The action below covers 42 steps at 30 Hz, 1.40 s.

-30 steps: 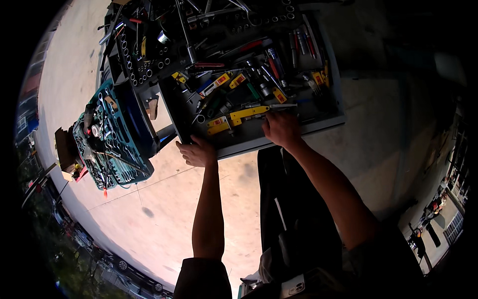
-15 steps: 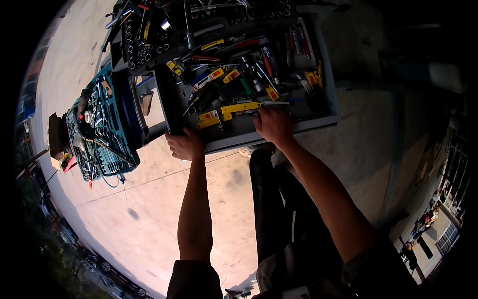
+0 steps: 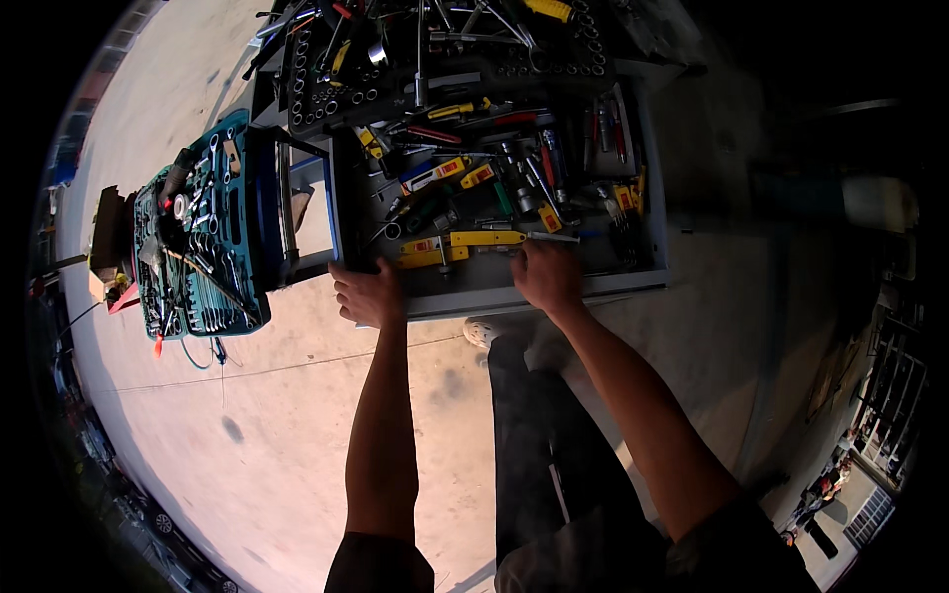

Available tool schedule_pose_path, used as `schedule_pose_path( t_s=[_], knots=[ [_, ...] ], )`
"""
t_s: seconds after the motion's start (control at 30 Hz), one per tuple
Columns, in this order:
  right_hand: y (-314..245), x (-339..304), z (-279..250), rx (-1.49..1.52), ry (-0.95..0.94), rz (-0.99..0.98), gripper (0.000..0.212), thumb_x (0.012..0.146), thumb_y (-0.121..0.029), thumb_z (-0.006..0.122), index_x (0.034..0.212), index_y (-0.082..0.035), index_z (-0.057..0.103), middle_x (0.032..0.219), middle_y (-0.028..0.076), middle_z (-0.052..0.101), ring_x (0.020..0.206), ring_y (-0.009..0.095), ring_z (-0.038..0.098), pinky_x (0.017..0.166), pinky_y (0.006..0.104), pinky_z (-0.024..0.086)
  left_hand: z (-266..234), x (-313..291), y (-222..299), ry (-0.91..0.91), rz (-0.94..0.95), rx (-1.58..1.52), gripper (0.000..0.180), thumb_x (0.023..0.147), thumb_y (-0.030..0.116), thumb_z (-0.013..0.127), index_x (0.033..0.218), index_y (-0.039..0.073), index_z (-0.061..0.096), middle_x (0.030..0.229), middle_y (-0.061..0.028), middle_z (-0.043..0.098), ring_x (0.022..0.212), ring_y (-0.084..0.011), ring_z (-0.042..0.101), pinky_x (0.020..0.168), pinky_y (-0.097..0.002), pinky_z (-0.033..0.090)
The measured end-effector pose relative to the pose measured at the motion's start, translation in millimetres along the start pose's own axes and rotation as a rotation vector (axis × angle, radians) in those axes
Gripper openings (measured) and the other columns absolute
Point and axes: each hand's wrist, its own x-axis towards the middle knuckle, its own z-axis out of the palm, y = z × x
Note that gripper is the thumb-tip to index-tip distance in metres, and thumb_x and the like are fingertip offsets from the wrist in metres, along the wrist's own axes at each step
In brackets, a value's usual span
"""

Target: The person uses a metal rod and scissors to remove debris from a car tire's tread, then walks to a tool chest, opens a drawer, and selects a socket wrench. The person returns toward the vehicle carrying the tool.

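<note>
A grey drawer (image 3: 474,305) full of hand tools lies in front of me, pulled out of its cabinet. My left hand (image 3: 370,296) grips its near left corner, with the thumb over the rim. At the front edge, right of the middle, my right hand (image 3: 547,276) is curled over the drawer's rim, its fingertips partly hidden. Just beyond those knuckles lies a yellow-handled tool (image 3: 486,238). Around it are yellow-and-red packaged pieces (image 3: 435,174), a socket tool (image 3: 512,158) and a dark brush-like tool (image 3: 623,232).
Above the drawer sits a black socket set tray (image 3: 450,84) heaped with wrenches and ratchets. To the left, an open teal tool case (image 3: 237,203) holds spanners and loose tools. A cardboard box (image 3: 107,237) stands beyond it. My shoe (image 3: 480,332) is on the concrete floor below the drawer.
The view has shifted, so the drawer and tool trays appear slightly lower and further right. Both hands stay at the drawer's front edge. More of my shoe shows beneath it.
</note>
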Motion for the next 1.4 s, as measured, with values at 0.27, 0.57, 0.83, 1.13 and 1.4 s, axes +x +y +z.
schedule_pose_path(
  t_s=[0.27, 0.57, 0.83, 1.13, 1.4],
  knots=[
    [-1, 0, 0, -0.016, -0.012, -0.006, 0.019, 0.082, -0.025, 0.056, 0.077, -0.008, 0.061, 0.067, 0.013, 0.062, 0.064, 0.032, 0.064, 0.059, 0.0457, 0.052, 0, 0, 1, -0.048, -0.009, 0.010, 0.079, 0.073, 0.039, 0.062, 0.138, 0.004, 0.034, 0.112, -0.0175, 0.055, 0.105, -0.0343, 0.053, 0.088, -0.0446, 0.038],
    [1, 0, 3, -0.037, -0.043, -0.025, 0.019, 0.082, -0.026, 0.057, 0.079, -0.007, 0.061, 0.072, 0.013, 0.063, 0.065, 0.031, 0.064, 0.060, 0.0450, 0.052, -3, 1, 2, -0.072, -0.010, 0.012, 0.082, 0.073, 0.041, 0.065, 0.138, 0.003, 0.033, 0.114, -0.0183, 0.055, 0.107, -0.0347, 0.053, 0.089, -0.0448, 0.038],
    [5, 3, 6, -0.069, -0.054, -0.030, 0.022, 0.083, -0.028, 0.056, 0.081, -0.007, 0.062, 0.073, 0.013, 0.065, 0.063, 0.032, 0.065, 0.058, 0.0451, 0.052, -6, -1, 4, -0.121, -0.001, 0.046, 0.075, 0.077, 0.039, 0.062, 0.137, 0.004, 0.034, 0.115, -0.0195, 0.055, 0.109, -0.0351, 0.052, 0.090, -0.0465, 0.038],
    [5, 0, 3, -0.054, -0.087, -0.024, 0.021, 0.084, -0.028, 0.055, 0.080, -0.009, 0.061, 0.069, 0.012, 0.064, 0.062, 0.032, 0.064, 0.057, 0.0469, 0.051, -2, -4, 1, -0.089, -0.014, 0.027, 0.068, 0.077, 0.034, 0.059, 0.135, 0.007, 0.036, 0.113, -0.0183, 0.055, 0.104, -0.0364, 0.054, 0.088, -0.0472, 0.039],
    [3, -1, 3, -0.055, -0.057, -0.001, 0.021, 0.084, -0.027, 0.055, 0.080, -0.008, 0.061, 0.069, 0.012, 0.063, 0.063, 0.032, 0.065, 0.057, 0.0459, 0.051, 1, -3, 2, -0.021, 0.011, 0.050, 0.062, 0.072, 0.027, 0.057, 0.128, 0.004, 0.042, 0.106, -0.0151, 0.054, 0.099, -0.0330, 0.053, 0.084, -0.0439, 0.039]
  ],
)
